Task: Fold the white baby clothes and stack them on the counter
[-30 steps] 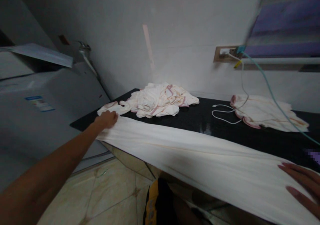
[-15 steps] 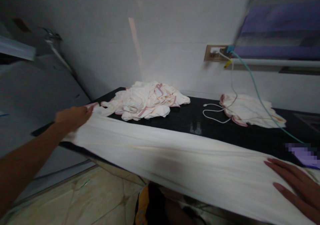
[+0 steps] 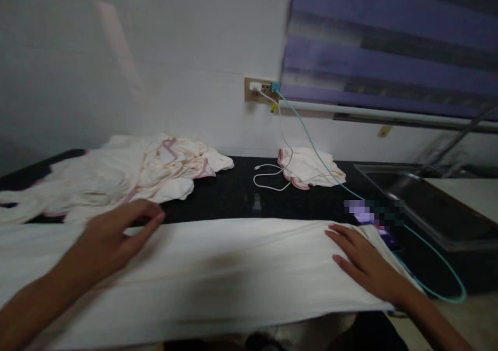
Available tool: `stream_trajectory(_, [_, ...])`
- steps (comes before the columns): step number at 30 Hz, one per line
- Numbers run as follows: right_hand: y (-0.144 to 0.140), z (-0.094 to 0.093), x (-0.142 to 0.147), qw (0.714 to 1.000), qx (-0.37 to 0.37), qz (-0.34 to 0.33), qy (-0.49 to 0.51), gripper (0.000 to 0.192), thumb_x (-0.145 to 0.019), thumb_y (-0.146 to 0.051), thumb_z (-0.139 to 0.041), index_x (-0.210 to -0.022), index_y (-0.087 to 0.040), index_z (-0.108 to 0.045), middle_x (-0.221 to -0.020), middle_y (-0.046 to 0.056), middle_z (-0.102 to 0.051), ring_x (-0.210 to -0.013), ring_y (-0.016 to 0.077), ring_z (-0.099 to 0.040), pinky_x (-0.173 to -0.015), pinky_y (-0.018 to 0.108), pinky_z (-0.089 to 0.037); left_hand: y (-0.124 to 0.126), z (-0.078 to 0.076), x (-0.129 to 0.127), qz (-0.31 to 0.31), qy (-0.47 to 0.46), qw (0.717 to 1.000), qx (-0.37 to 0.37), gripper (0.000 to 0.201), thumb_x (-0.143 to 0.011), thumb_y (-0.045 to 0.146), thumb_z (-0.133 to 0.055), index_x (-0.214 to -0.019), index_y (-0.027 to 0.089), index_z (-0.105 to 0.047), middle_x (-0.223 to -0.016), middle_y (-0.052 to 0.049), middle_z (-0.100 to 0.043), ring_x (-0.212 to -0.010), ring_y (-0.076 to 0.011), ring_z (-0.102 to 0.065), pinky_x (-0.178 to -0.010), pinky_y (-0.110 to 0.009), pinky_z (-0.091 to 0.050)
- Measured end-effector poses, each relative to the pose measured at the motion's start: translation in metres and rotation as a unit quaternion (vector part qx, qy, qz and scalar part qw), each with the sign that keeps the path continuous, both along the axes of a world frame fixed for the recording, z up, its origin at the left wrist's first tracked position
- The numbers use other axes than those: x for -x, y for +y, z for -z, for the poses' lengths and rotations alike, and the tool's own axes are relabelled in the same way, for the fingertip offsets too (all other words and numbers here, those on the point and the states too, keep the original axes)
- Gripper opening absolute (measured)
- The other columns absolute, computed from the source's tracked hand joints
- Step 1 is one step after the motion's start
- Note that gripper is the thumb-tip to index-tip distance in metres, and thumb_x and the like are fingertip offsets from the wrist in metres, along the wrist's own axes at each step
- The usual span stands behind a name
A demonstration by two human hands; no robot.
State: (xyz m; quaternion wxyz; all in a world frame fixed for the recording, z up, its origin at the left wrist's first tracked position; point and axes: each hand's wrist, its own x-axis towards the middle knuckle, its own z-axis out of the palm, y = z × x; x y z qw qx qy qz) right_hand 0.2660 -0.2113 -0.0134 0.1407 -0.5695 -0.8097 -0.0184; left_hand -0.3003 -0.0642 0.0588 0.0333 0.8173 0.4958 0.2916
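A long white folded cloth [image 3: 233, 268] stretches along the front of the dark counter, its near side hanging at the edge. My right hand [image 3: 361, 262] lies flat on the cloth's right end, fingers spread. Over the cloth's left part hovers my left hand [image 3: 112, 231], fingers curled and thumb tip close to the fingertips, with nothing visible between them. Behind it, a crumpled heap of white cloths with pink trim [image 3: 155, 169] rests against the wall. A smaller white cloth with pink edging [image 3: 311, 166] lies farther right.
A white cable [image 3: 268, 187] and a teal cable [image 3: 311, 138] run from the wall socket [image 3: 261, 89] onto the counter [image 3: 233, 195]. A purple phone-like object, partly pixelated [image 3: 369, 218], lies beyond my right hand. At right is a metal sink [image 3: 439, 205]; a purple blind [image 3: 350, 70] hangs above.
My left hand has let go of the cloth's far left end and moved right, above the cloth. My right hand stays on the right end. The view has turned right.
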Motion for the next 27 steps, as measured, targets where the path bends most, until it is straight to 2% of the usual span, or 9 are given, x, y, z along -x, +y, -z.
stream_trajectory(2, [0.0,-0.002,0.002,1.0,0.002,-0.002,0.01,0.057,-0.104,-0.044,-0.053,-0.158,-0.029,-0.044,-0.16,0.011,-0.048,-0.145,0.0301,-0.048,-0.12,0.053,-0.043,-0.014,-0.002,-0.089,0.131,-0.01,0.991,-0.017,0.023,-0.097,0.034,-0.054,-0.081,0.018,-0.061,-0.078,0.002,-0.065,-0.07,-0.0123,-0.059,-0.065,-0.021,-0.041])
stream_trajectory(4, [0.0,-0.004,0.004,1.0,-0.004,-0.004,0.024,0.056,-0.104,-0.043,-0.053,-0.157,-0.028,-0.046,-0.157,0.013,-0.05,-0.143,0.0301,-0.049,-0.119,0.053,-0.044,-0.022,0.003,-0.168,0.216,-0.016,0.976,-0.024,0.031,-0.093,0.021,-0.047,-0.063,0.018,-0.044,-0.057,0.003,-0.047,-0.054,-0.0093,-0.044,-0.057,-0.024,-0.031])
stream_trajectory(7, [0.002,-0.004,0.005,0.999,-0.021,-0.014,0.045,0.054,-0.103,-0.04,-0.056,-0.154,-0.025,-0.049,-0.152,0.015,-0.054,-0.139,0.0307,-0.052,-0.116,0.054,-0.046,-0.028,0.018,-0.265,0.303,-0.057,0.951,0.013,0.029,-0.084,0.011,-0.044,-0.058,0.019,-0.033,-0.051,0.006,-0.03,-0.048,-0.0077,-0.03,-0.055,-0.027,-0.022])
stream_trajectory(12, [0.001,-0.011,0.006,0.984,-0.1,-0.046,0.142,0.032,-0.099,-0.026,-0.058,-0.13,-0.022,-0.066,-0.136,0.014,-0.064,-0.128,0.0273,-0.06,-0.107,0.049,-0.053,-0.027,0.033,-0.375,0.296,-0.116,0.933,0.166,0.037,-0.081,0.014,-0.05,-0.053,0.019,-0.026,-0.051,0.007,-0.02,-0.05,-0.0079,-0.023,-0.055,-0.029,-0.017])
stream_trajectory(16, [-0.028,-0.022,0.011,0.939,-0.237,-0.02,0.248,0.022,-0.097,-0.014,-0.054,-0.112,-0.021,-0.068,-0.109,0.01,-0.071,-0.108,0.0222,-0.067,-0.095,0.039,-0.057,-0.017,0.025,-0.428,0.268,-0.106,0.929,0.233,0.03,-0.09,0.036,-0.059,-0.067,0.018,-0.05,-0.058,0.005,-0.045,-0.058,-0.011,-0.043,-0.058,-0.026,-0.027])
stream_trajectory(20, [-0.082,-0.01,0.006,0.887,-0.309,0.197,0.281,0.013,-0.098,-0.024,-0.057,-0.102,-0.022,-0.069,-0.101,0.007,-0.073,-0.096,0.0222,-0.07,-0.086,0.036,-0.056,-0.013,0.025,-0.459,0.322,-0.032,0.919,0.223,0.045,-0.088,0.056,-0.065,-0.111,0.018,-0.064,-0.101,-0.005,-0.063,-0.087,-0.0198,-0.062,-0.078,-0.03,-0.047])
stream_trajectory(23, [-0.114,0.02,-0.009,0.852,-0.218,0.361,0.309,0.022,-0.098,-0.042,-0.06,-0.1,-0.023,-0.071,-0.097,0.006,-0.074,-0.083,0.0223,-0.071,-0.077,0.035,-0.057,-0.017,0.037,-0.473,0.32,-0.003,0.931,0.174,0.064,-0.087,0.058,-0.068,-0.13,0.012,-0.056,-0.124,-0.015,-0.056,-0.113,-0.0276,-0.06,-0.103,-0.039,-0.047])
stream_trajectory(25, [-0.124,0.04,-0.016,0.838,-0.122,0.41,0.34,0.036,-0.096,-0.056,-0.06,-0.105,-0.023,-0.07,-0.096,0.006,-0.073,-0.081,0.0239,-0.07,-0.071,0.035,-0.057,-0.019,0.047,-0.478,0.319,0.003,0.933,0.165,0.062,-0.089,0.057,-0.066,-0.131,0.012,-0.057,-0.125,-0.016,-0.055,-0.117,-0.029,-0.058,-0.107,-0.043,-0.046])
stream_trajectory(27, [-0.128,0.054,-0.019,0.83,-0.073,0.422,0.357,0.049,-0.092,-0.065,-0.06,-0.113,-0.022,-0.068,-0.104,0.01,-0.071,-0.094,0.028,-0.07,-0.079,0.04,-0.057,-0.018,0.055,-0.478,0.338,0.001,0.928,0.16,0.049,-0.092,0.053,-0.063,-0.123,0.016,-0.064,-0.124,-0.014,-0.057,-0.117,-0.0287,-0.057,-0.107,-0.044,-0.046])
